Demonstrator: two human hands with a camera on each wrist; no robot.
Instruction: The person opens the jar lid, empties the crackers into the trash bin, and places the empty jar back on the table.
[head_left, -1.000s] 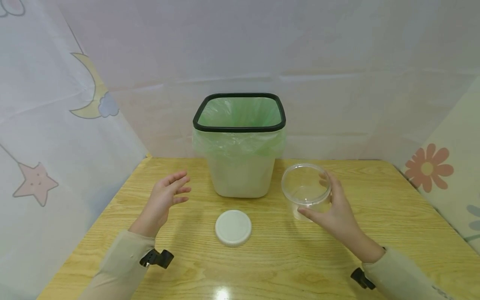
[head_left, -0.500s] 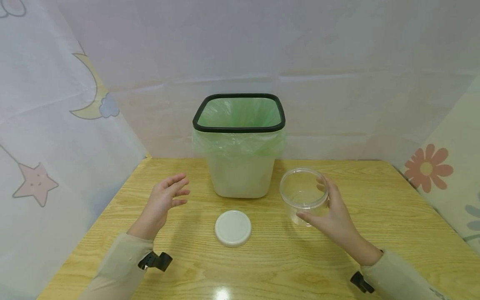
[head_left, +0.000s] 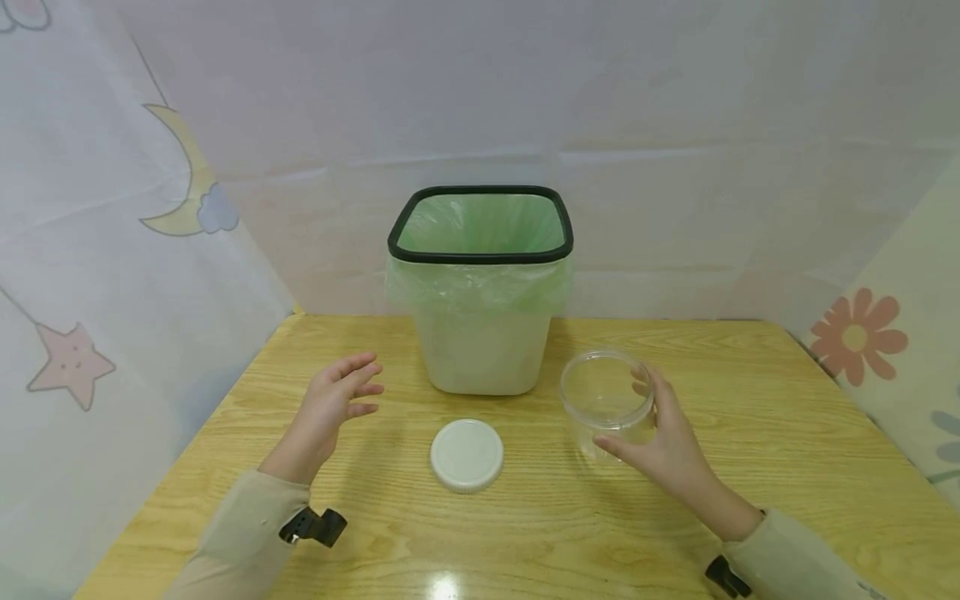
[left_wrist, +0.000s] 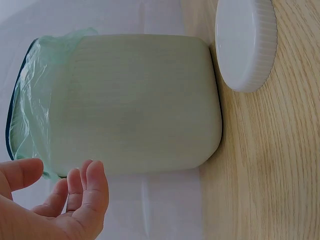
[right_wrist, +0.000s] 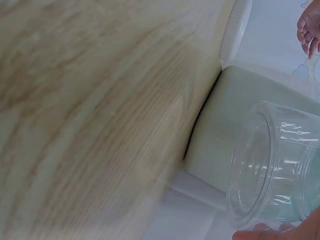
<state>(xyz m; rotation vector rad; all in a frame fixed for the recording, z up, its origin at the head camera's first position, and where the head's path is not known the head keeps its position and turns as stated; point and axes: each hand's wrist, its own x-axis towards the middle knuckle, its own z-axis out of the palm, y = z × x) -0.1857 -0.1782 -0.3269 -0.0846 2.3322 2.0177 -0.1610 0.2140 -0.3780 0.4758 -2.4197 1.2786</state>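
My right hand [head_left: 671,450] grips a clear, round plastic jar [head_left: 603,404], thumb on its near side and fingers round the right. The jar's mouth faces up and nothing shows inside it. In the right wrist view, the jar [right_wrist: 272,165] is seen from the side, its base apart from the table, with fingertips at the lower edge. A white screw lid [head_left: 467,455] with a ribbed edge lies flat on the table between my hands. My left hand [head_left: 330,408] hovers left of the lid, holding nothing, with loosely bent fingers; the left wrist view shows the lid [left_wrist: 245,45] too.
A pale bin [head_left: 480,350] with a black rim [head_left: 480,258] and a green bag liner stands at the back middle of the wooden table [head_left: 720,367]. Behind it hangs a light cloth backdrop [head_left: 675,100] with printed shapes at the sides.
My right hand and the jar have moved lower in the head view, toward me and slightly left. The left hand, lid and bin stay almost where they were.
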